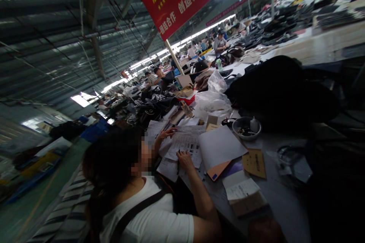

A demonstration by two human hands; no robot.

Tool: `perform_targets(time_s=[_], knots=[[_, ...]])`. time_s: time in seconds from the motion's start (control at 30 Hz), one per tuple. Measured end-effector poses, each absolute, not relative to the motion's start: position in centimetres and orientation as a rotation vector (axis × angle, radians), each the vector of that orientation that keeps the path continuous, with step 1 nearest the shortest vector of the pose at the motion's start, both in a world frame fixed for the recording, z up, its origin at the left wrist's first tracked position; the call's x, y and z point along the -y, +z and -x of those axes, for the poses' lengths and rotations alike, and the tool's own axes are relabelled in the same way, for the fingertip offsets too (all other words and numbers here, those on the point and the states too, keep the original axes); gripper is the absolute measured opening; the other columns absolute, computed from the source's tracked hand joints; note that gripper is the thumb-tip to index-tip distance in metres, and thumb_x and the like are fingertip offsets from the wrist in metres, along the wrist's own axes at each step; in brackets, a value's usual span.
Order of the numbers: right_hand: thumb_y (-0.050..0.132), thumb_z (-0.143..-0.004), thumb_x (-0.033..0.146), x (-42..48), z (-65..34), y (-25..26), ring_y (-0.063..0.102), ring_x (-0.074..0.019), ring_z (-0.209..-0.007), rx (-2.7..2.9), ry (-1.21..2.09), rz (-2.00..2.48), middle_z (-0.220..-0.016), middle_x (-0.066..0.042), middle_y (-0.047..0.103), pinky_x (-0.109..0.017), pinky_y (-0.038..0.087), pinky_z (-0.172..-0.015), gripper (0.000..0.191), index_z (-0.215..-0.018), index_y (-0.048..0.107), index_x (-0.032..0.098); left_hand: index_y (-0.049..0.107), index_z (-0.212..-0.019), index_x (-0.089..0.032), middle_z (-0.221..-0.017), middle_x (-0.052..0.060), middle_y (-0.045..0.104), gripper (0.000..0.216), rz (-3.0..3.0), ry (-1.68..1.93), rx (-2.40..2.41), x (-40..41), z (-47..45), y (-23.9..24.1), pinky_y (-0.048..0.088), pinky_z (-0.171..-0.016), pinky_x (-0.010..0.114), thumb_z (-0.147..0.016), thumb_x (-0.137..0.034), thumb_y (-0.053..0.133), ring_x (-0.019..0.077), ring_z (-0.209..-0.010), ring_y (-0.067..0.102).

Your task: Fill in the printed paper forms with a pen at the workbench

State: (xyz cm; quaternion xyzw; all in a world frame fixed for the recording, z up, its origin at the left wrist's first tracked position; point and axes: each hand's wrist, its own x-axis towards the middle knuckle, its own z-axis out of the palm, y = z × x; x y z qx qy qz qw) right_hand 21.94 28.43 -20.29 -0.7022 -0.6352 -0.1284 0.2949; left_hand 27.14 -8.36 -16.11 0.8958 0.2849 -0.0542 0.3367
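White printed sheets (184, 142) under a co-worker's hand (184, 159) gripping a pen (178, 167), wearer's hands unseen

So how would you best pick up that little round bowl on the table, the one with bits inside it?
Probably by the rim of the bowl, on its near side, coming down from above. It sits upright and open with small dark items and a small white bottle inside, so lifting it level by the rim should keep them in. The dark bags crowd its far side; the near side faces flatter papers.
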Motion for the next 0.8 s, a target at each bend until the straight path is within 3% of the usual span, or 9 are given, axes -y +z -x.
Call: perform_targets(time_s=[0.23, 0.43, 0.53, 0.67, 0.8], knots=[[0.042, -0.106, 0.013, -27.9, -22.1, -19.8, 0.072, -0.0116, -0.107, 1.741, -0.337, 1.819, -0.102, -0.013, 0.071, -0.03, 0.038, -0.104, 0.04, -0.129, 0.073, 0.023, 0.074, -0.136, -0.027, -0.11, 0.01, 0.075, 0.046, -2.308, -0.187, -0.771, 8.4, -27.2, -14.2, 0.069, -0.081, 0.043, -0.11, -0.061, 0.056, 0.0273, -0.106, 0.074], [0.038, -0.11, 0.013, -28.6, -22.3, -19.4, 0.07, -0.021, -0.123, 1.789, 0.044, 1.79, -0.123, -0.017, 0.076, -0.035, 0.044, -0.111, 0.043, -0.136, 0.072, 0.02, 0.074, -0.125, -0.023, -0.118, 0.011, 0.075, 0.045, -2.271, -0.238, -0.744, 8.3, -28.0, -12.1, 0.066, -0.081, 0.037, -0.1, -0.06, 0.076, 0.0221, -0.102, 0.072], [0.041, -0.11, 0.015, -29.0, -22.4, -19.3, 0.07, -0.0244, -0.122, 1.815, 0.108, 1.791, -0.127, -0.013, 0.077, -0.038, 0.047, -0.112, 0.041, -0.137, 0.072, 0.02, 0.078, -0.121, -0.024, -0.111, 0.01, 0.075, 0.042, -2.255, -0.235, -0.726, 7.9, -27.8, -10.7, 0.064, -0.077, 0.038, -0.103, -0.059, 0.063, 0.0242, -0.1, 0.073], [0.037, -0.11, 0.012, -28.3, -22.4, -19.1, 0.07, -0.0208, -0.121, 1.79, 0.084, 1.78, -0.124, -0.017, 0.076, -0.035, 0.043, -0.111, 0.044, -0.136, 0.072, 0.017, 0.085, -0.108, -0.04, -0.1, 0.007, 0.073, 0.051, -2.246, -0.228, -0.74, 5.7, -26.2, -8.5, 0.055, -0.065, 0.044, -0.101, -0.056, 0.037, 0.0345, -0.1, 0.076], [0.027, -0.109, 0.01, -27.4, -22.5, -19.1, 0.069, -0.0127, -0.119, 1.738, -0.069, 1.727, -0.116, -0.017, 0.073, -0.031, 0.038, -0.109, 0.051, -0.134, 0.072, 0.016, 0.084, -0.107, -0.047, -0.097, 0.008, 0.072, 0.045, -2.244, -0.224, -0.771, 2.7, -25.1, -7.3, 0.051, -0.062, 0.048, -0.093, -0.054, 0.041, 0.0389, -0.098, 0.075]])
